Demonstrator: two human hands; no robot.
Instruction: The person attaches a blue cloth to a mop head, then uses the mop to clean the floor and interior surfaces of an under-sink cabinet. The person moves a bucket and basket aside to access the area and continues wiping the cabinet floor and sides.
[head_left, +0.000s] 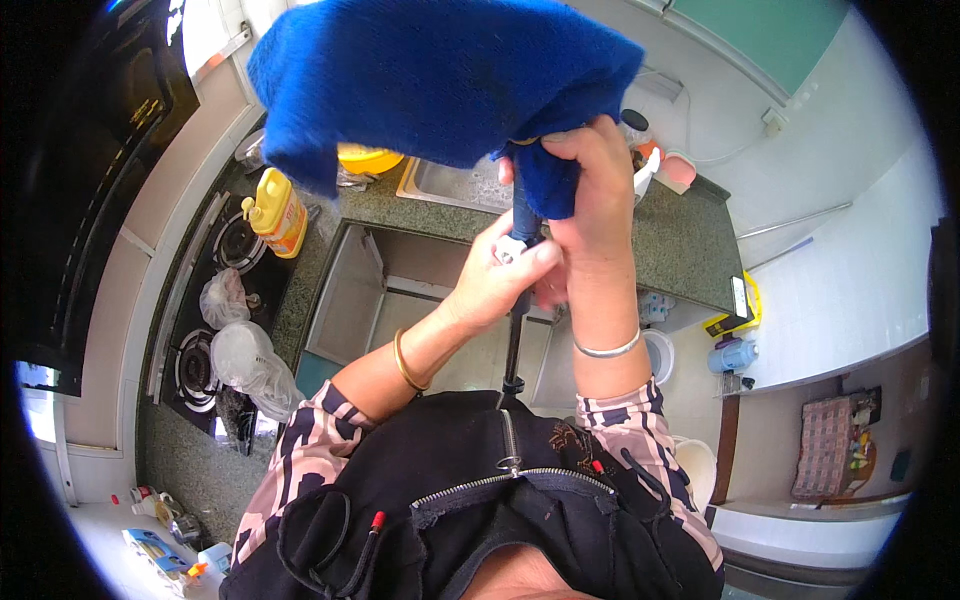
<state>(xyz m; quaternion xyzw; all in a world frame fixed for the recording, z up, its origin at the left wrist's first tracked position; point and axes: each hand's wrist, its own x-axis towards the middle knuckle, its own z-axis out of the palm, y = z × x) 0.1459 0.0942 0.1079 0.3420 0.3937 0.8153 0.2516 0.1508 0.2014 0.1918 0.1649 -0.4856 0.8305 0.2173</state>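
A large blue cloth (442, 82) hangs over the top end of a dark pole (516, 337), which stands nearly upright in front of my chest. My right hand (600, 180) grips a gathered fold of this cloth against the upper part of the pole. Lower down, my left hand (499, 274) is wrapped around the pole beside a small white knob (509, 250), thumb lying across the front. Whatever the cloth covers at the pole's top is hidden.
Left, a yellow jug (279, 214) stands beside a gas hob (241, 238) with plastic bags (244, 352) on it. A steel sink (457, 184) is set into the green stone counter (686, 232). Below it is an open cabinet (420, 259). A white bucket (658, 356) stands right.
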